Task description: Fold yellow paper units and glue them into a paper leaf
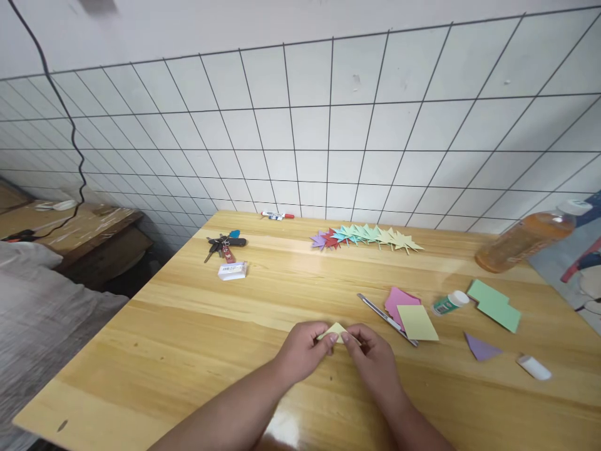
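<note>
A small piece of yellow paper, folded to a point at its top, is pinched between my two hands just above the table. My left hand grips its left side, thumb on the near face. On the right side, my right hand closes thumb and fingers on the same paper. Both hands hide its lower corners in part. Close by on the right lie a yellow square sheet, pink paper partly under it, and a utility knife slanting beneath the sheet's edge.
Folded paper leaves form a row near the tiled wall. Keys, a small white box and a marker lie left. Rightward are a glue stick, green sheets, a purple triangle, an eraser and a bottle.
</note>
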Motion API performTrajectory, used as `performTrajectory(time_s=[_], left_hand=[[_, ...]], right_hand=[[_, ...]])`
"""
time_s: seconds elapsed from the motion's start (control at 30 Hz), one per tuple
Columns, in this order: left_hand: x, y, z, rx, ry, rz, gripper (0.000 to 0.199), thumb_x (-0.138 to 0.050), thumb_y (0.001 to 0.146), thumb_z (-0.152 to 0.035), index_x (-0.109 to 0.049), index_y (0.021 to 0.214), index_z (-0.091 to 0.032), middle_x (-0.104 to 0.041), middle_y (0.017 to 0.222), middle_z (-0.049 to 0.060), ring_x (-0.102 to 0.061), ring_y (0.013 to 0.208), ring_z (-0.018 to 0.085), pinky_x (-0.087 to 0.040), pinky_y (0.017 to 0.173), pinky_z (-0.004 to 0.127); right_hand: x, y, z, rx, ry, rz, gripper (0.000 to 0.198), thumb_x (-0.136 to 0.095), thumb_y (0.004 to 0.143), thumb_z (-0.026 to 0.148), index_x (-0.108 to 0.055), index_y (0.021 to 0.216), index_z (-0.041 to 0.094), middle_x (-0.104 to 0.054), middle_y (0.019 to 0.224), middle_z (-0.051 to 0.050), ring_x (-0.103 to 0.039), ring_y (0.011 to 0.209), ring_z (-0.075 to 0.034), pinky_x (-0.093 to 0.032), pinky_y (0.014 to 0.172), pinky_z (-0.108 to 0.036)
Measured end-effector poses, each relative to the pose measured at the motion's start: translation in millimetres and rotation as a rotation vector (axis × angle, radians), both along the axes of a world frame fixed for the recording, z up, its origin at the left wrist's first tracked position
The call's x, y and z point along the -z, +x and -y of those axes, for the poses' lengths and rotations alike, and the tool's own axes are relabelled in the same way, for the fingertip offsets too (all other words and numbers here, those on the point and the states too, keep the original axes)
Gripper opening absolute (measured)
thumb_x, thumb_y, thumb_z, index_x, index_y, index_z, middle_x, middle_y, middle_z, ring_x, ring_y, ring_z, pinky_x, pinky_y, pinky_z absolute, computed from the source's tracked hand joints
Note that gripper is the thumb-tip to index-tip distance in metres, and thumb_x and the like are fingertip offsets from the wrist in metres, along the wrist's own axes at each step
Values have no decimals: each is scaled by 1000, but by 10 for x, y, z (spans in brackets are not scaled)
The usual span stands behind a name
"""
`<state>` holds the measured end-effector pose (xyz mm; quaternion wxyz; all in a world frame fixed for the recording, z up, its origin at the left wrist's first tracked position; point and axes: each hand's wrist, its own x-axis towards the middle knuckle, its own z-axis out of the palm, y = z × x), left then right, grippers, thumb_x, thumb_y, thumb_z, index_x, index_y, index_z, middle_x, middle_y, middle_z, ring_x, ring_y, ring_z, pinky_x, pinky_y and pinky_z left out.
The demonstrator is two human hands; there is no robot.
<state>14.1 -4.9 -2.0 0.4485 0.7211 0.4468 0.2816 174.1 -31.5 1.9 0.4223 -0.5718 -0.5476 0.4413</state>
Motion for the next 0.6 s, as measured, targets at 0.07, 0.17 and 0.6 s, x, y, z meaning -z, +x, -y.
performTrajectory(time_s=[0.07,0.17,0.6], left_hand=[[2,-2,-4,5,-6,6,36,-42,88,-37,-58,65,-14,-55,60,-1,-49,58,10,-34,55,18],[-6,-3,-9,16,-26,24,35,-42,88,-37,-59,67,-14,-56,62,-1,-50,59,10,-35,56,18],[-34,2,6,-3,-43,8,40,-40,88,-40,-60,64,-14,-55,59,-1,-47,56,10,-35,55,19]], right_hand=[[0,-8,-1,12,-5,13,24,-53,80,37,-62,69,18,-61,64,-2,-51,60,-16,-39,54,-22],[11,-13,-2,24,-7,29,26,-52,80,39,-61,69,18,-61,64,-2,-51,60,-16,-39,54,-22],[-40,-32,17,37,1,9,29,-51,81,41,-63,68,18,-61,63,-2,-53,60,-17,-40,56,-24]])
